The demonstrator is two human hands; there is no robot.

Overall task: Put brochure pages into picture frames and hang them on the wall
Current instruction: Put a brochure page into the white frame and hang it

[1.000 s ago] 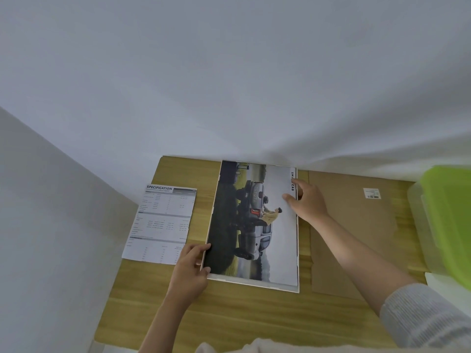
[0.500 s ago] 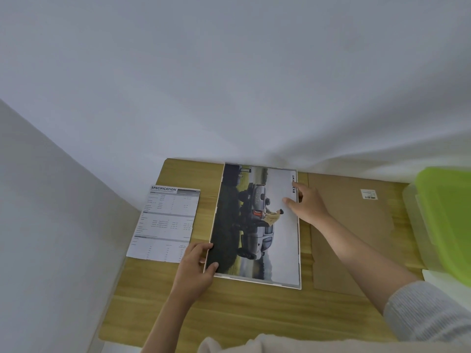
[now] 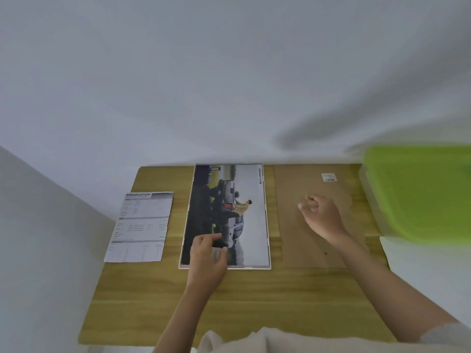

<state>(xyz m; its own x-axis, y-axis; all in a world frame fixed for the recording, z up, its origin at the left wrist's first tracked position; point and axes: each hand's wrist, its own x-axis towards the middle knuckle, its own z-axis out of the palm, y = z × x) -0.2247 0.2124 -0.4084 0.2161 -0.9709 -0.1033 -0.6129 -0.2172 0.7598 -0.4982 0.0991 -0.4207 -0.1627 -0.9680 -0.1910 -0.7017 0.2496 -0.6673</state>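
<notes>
Against white walls (image 3: 229, 85), wooden table (image 3: 242, 301); both hands, left (image 3: 207, 261) and right (image 3: 322, 215), loosely curled, empty.

wooden table (image 3: 254, 301) | green-lidded plastic box (image 3: 420, 189) at right edge, blurred

Wooden table (image 3: 254, 301), light oak grain, set against plain white wall (image 3: 229, 72) at far edge. Second white wall (image 3: 38, 238) met at left, corner formed there. Soft diffuse light, faint shadows cast on wall upper right. White surface (image 3: 420, 263) seen beyond table's right edge.
</notes>
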